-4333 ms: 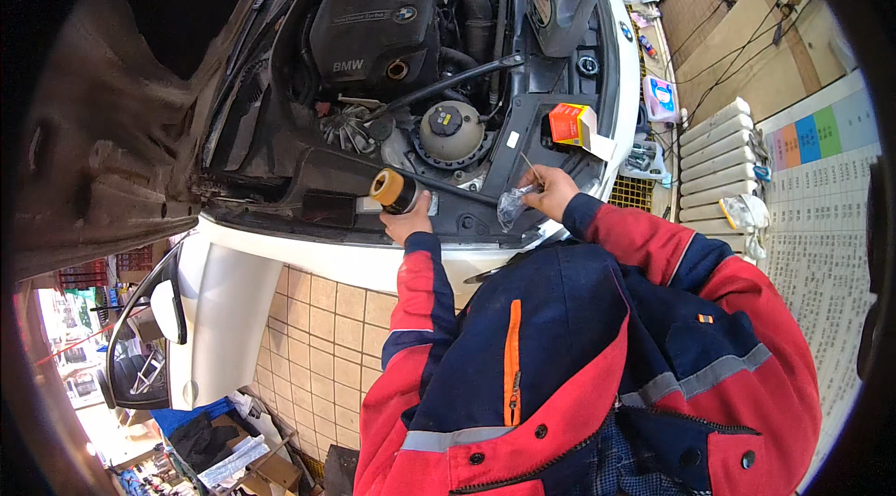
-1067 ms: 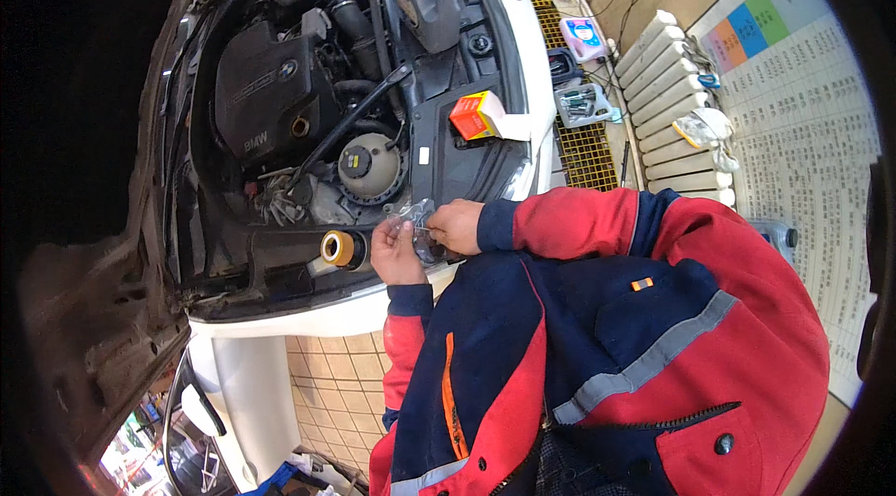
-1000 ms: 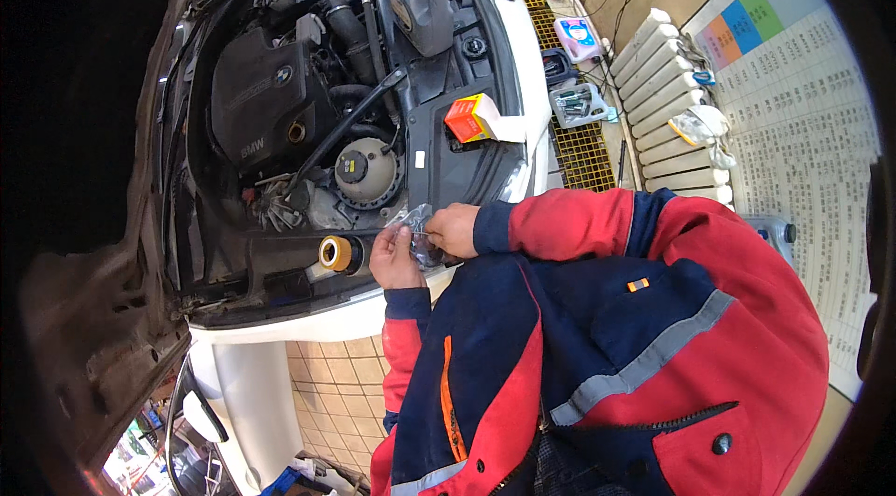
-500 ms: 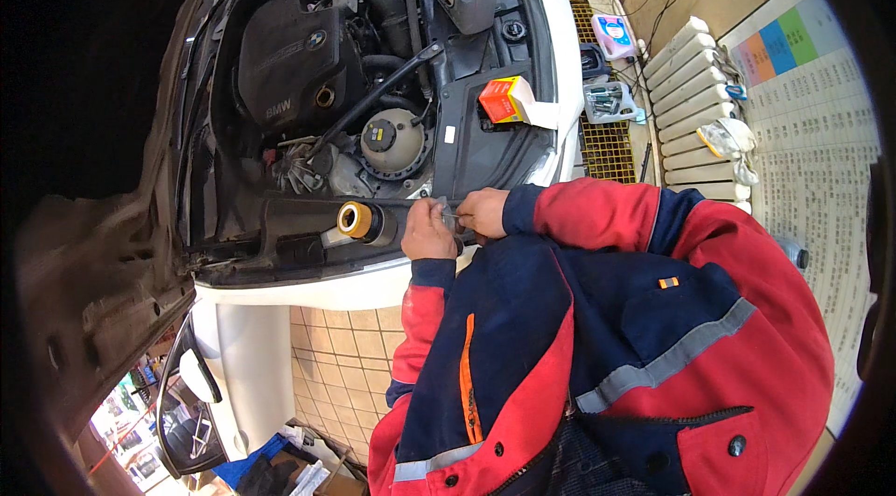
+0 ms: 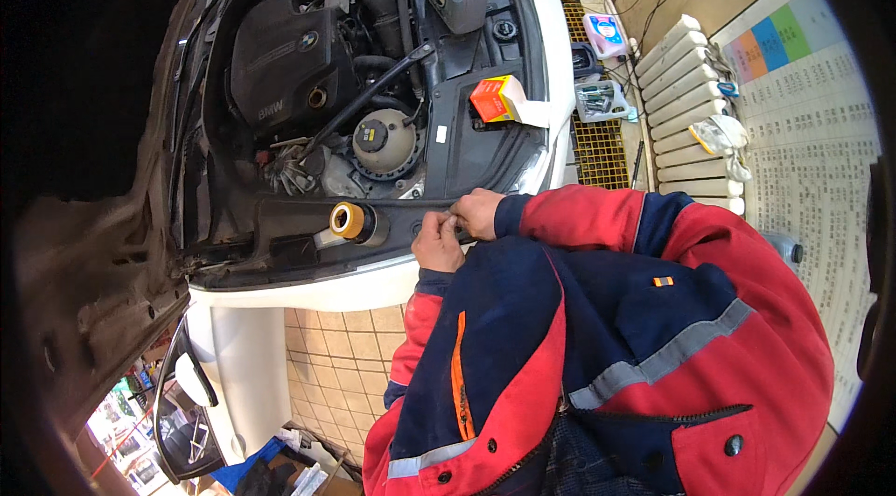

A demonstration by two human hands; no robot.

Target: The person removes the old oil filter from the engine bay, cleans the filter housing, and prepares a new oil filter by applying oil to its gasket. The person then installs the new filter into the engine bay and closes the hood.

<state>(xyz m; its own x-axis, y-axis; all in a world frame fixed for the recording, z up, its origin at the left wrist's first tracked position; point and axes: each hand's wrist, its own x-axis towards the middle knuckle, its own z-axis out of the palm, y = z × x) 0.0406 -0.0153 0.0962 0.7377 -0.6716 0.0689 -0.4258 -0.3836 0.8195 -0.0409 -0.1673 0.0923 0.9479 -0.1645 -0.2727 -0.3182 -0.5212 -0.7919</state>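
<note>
Over the white car's near fender edge (image 5: 308, 287), my two hands work close together with their fingertips meeting. My left hand (image 5: 439, 242) is closed in a pinch, fingers pointing up toward the engine bay. My right hand (image 5: 479, 213) is closed too, coming in from the right. Whatever small thing they hold is hidden between the fingers. To the left of my left hand, an oil filter (image 5: 347, 219) with a yellow-orange end sits in a dark cap on the black trim. Further up, an opened orange and yellow cardboard box (image 5: 497, 99) rests on the black cover.
The engine bay holds a black engine cover (image 5: 280, 57), a round fluid reservoir (image 5: 383, 137) and a diagonal brace (image 5: 373, 90). The raised hood (image 5: 112, 197) stands at left. Beyond the bumper are a tray of small parts (image 5: 602, 101), a pink-white jug (image 5: 605, 34) and a white radiator (image 5: 686, 109).
My hands have drawn closer together at the fingertips, and the left has dropped slightly. A thin item seen between them earlier is now covered by the fingers. The view has shifted slightly.
</note>
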